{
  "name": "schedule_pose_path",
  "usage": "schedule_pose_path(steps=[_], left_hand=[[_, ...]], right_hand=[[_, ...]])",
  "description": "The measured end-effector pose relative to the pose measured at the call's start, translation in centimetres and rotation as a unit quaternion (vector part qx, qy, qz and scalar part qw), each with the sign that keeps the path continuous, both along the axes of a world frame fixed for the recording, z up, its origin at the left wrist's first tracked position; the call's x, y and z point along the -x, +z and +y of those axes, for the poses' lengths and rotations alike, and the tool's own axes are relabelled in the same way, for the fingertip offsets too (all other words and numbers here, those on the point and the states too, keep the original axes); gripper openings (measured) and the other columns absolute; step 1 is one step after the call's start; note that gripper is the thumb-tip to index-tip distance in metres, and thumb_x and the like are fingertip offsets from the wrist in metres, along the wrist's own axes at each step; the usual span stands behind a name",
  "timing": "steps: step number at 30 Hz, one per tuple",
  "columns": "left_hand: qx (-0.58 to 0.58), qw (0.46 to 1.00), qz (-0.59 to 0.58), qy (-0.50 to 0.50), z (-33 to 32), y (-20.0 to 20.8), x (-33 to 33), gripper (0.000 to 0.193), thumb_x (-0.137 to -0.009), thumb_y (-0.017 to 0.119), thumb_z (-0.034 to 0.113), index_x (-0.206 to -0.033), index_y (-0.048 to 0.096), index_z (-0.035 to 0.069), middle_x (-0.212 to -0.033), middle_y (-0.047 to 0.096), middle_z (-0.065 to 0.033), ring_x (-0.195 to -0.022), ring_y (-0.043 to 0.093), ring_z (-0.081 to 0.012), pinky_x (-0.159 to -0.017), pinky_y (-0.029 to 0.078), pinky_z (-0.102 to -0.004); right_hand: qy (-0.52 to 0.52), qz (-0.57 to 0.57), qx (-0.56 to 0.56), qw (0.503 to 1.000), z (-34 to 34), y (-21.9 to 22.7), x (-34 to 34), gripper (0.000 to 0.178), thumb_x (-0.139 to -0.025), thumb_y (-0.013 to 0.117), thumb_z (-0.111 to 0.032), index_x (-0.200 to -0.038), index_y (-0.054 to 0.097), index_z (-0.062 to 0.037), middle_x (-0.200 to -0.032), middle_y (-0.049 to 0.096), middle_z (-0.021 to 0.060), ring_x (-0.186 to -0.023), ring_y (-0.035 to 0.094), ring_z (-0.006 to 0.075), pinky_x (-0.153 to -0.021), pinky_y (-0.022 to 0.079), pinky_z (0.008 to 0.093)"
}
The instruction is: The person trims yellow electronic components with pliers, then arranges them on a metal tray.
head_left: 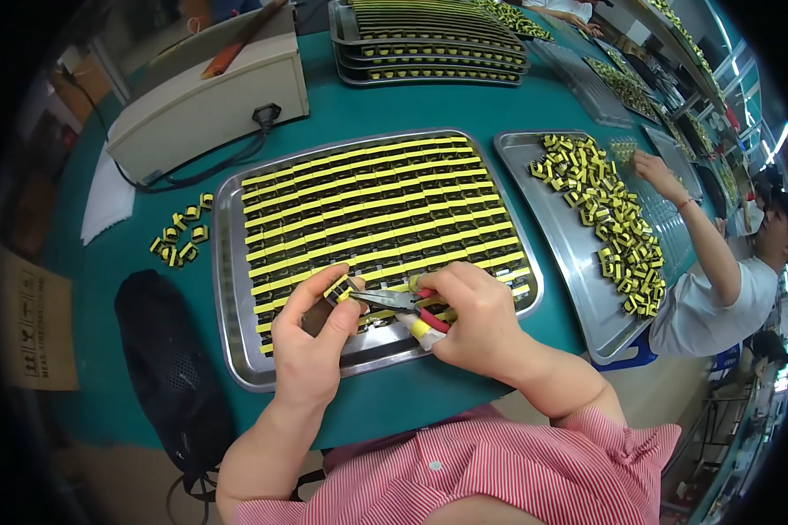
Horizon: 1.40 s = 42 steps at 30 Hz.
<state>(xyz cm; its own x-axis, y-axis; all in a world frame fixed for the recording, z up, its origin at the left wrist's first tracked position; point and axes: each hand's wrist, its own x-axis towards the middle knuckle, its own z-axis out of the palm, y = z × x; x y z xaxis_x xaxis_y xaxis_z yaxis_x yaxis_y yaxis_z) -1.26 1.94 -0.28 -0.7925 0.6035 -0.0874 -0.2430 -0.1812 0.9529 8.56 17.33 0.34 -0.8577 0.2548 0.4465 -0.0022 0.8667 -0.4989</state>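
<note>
Between the thumb and fingers of my left hand (311,346) is a small black part with yellow tape (342,289), tilted toward the right. My right hand (477,311) grips a pair of pliers (394,300) with red and yellow handles. The jaws of the pliers reach left to the part and seem to touch it; whether they pinch anything is too small to tell. Both hands are over the near edge of a metal tray (230,346) filled with rows of the same yellow-taped parts (368,206).
Loose parts (181,232) and a black pouch (171,363) lie left. A beige box-shaped device (210,109) with a plugged-in black cable stands behind. Stacked trays (429,74) are at the back. Right, a tray (556,232) holds heaped parts; beyond it a co-worker's arm (700,223) reaches in.
</note>
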Motion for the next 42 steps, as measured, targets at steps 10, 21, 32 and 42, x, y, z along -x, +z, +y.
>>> schedule_pose_path(steps=[10, 21, 32, 42], left_hand=[[-0.03, 1.0, 0.0, 0.007, 0.2, -0.4, -0.1, 0.029, -0.083, 0.055, 0.003, -0.111, 0.052, -0.003, -0.099, 0.062, -0.011, -0.071, 0.054, -0.0095, -0.064, 0.044, -0.0213], [-0.005, 0.964, 0.241, -0.115, 0.1, -0.4, -0.7, 0.04, -0.069, 0.066, -0.005, -0.106, 0.056, 0.003, -0.117, 0.039, -0.0121, -0.104, 0.046, -0.0196, -0.086, 0.042, -0.0293], [-0.164, 0.977, 0.006, -0.136, -0.1, -1.7, -0.3, 0.048, -0.092, 0.047, 0.026, -0.129, 0.033, 0.0, -0.108, 0.049, -0.014, -0.082, 0.057, -0.0194, -0.069, 0.051, -0.03], [-0.117, 0.981, -0.099, -0.123, -0.1, 0.0, 0.0, 0.063, -0.094, 0.015, 0.048, -0.131, 0.026, -0.001, -0.116, 0.048, -0.0218, -0.096, 0.059, -0.0304, -0.08, 0.049, -0.0352]], right_hand=[[0.012, -0.014, -0.002, 1.0, 0.2, 0.0, -0.2, 0.03, -0.058, 0.073, -0.009, -0.085, 0.059, -0.0031, -0.072, 0.057, 0.0092, -0.065, 0.059, 0.0243, -0.057, 0.048, 0.0325], [0.176, -0.179, 0.717, 0.651, 0.4, 1.1, -0.8, 0.036, -0.087, 0.056, -0.015, -0.12, 0.048, -0.0019, -0.09, 0.058, 0.0081, -0.077, 0.058, 0.0138, -0.059, 0.046, 0.0241], [0.165, -0.044, 0.551, 0.817, -0.6, 0.7, -0.8, 0.028, -0.08, 0.063, -0.007, -0.106, 0.053, -0.0002, -0.089, 0.059, 0.005, -0.074, 0.055, 0.0108, -0.064, 0.046, 0.0248], [0.197, 0.144, -0.013, 0.97, -0.6, -0.5, -0.3, 0.049, -0.051, 0.066, 0.002, -0.098, 0.055, -0.0033, -0.094, 0.064, 0.0112, -0.071, 0.059, 0.0206, -0.054, 0.034, 0.0305]])
